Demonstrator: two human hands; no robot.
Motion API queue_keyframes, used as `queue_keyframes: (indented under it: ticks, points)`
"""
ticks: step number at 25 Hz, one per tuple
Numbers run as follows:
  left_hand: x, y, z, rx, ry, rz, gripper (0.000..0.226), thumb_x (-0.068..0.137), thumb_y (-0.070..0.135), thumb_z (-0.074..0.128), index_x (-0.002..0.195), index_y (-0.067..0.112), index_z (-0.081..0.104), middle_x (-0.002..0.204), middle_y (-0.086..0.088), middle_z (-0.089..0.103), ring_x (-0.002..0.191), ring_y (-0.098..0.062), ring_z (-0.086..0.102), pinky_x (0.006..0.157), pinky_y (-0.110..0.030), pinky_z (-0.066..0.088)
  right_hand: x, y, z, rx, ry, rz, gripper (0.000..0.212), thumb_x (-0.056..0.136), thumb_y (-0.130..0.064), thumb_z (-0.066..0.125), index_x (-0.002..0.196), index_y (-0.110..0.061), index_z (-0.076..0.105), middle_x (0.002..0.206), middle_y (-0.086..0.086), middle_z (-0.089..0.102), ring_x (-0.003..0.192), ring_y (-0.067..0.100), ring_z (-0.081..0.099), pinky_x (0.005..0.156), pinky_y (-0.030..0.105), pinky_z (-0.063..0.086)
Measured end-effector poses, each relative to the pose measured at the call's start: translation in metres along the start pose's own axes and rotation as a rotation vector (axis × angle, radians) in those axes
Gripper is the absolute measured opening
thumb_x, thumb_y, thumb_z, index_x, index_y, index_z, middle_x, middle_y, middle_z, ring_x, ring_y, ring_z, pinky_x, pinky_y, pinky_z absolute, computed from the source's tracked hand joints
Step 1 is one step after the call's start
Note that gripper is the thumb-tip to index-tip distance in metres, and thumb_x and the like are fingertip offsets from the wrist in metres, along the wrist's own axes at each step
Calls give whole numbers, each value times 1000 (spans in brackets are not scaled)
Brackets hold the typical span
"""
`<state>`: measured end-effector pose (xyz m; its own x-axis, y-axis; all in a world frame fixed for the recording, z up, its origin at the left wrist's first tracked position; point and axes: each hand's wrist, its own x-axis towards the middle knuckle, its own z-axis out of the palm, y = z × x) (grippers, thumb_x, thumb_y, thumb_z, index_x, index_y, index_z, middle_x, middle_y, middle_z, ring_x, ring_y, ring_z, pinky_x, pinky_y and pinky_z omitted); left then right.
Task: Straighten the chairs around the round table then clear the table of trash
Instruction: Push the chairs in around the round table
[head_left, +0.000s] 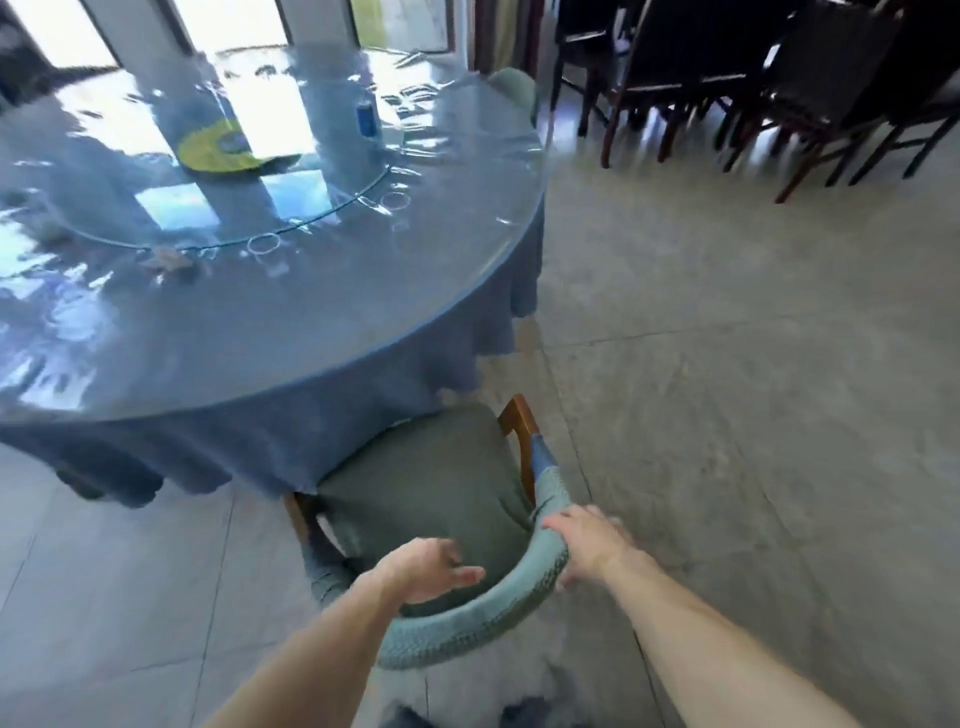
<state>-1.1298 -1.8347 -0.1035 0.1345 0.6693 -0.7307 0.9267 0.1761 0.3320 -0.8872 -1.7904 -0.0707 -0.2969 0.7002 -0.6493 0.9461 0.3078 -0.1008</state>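
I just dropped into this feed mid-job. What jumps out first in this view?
The big round table under a glossy blue cloth fills the upper left, with a blue can and a yellow-green disc near its middle. At bottom centre, a green chair is tucked against the table; the right hand rests on its curved backrest while the left hand hovers open beside it. Dark chairs crowd the top right.

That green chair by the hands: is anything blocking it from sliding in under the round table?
Nothing visible does. The green chair already has its seat front under the blue tablecloth. The right hand rests on its backrest; the left hand hovers over the seat.
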Motion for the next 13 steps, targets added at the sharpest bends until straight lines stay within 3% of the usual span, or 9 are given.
queue_keyframes:
  ticks: [2,6,13]
  points:
    - [-18,-10,19,-76,52,-60,75,79,79,47,128,23,59,121,3,66,111,-17,60,88,-28,48,5,-10,-3,-59,11,-87,85,67,-49,81,142,-38,41,141,-3,46,133,22,39,105,43,37]
    - [-47,-37,62,-191,165,-132,77,71,86,41,107,24,66,104,-1,66,96,-19,62,75,-30,46,9,-39,9,-101,22,-242,84,67,-59,78,141,-37,42,138,-3,49,131,22,42,104,42,40]
    - [-69,-32,125,-202,455,-152,75,80,74,51,138,26,48,133,5,47,128,-16,40,108,-30,32,-1,-48,69,-230,21,-302,76,73,-52,74,139,-35,42,134,0,51,127,25,46,107,40,31]
